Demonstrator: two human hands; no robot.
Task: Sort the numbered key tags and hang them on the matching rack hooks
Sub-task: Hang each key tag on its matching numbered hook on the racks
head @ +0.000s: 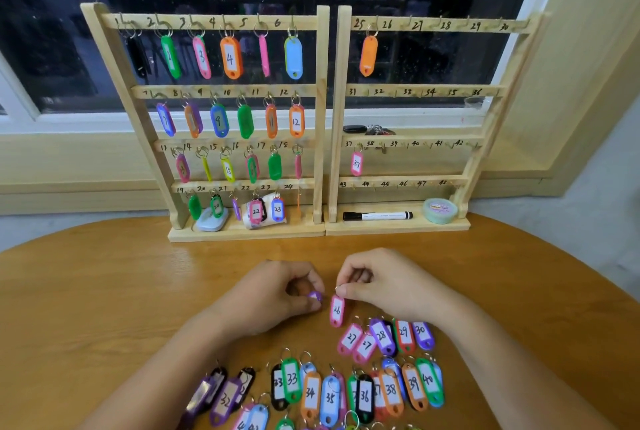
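My right hand (384, 284) pinches the ring of a pink tag numbered 26 (337, 310), which hangs just above the table. My left hand (277, 291) is closed on a small purple tag (315, 296), mostly hidden by the fingers. Two wooden racks stand at the table's far edge. The left rack (320, 110) has tags on hooks 1 to 24. The right rack (408, 90) carries only an orange tag (368, 55) at hook 25 and a pink tag 37 (356, 163). Hook 26 (409, 22) is bare.
Several loose tags numbered 27 to 40 (346, 381) lie in rows on the wooden table (104, 291) near me. A black marker (377, 215) and a green tape roll (440, 210) rest on the right rack's base. Keys (367, 129) lie on the sill behind.
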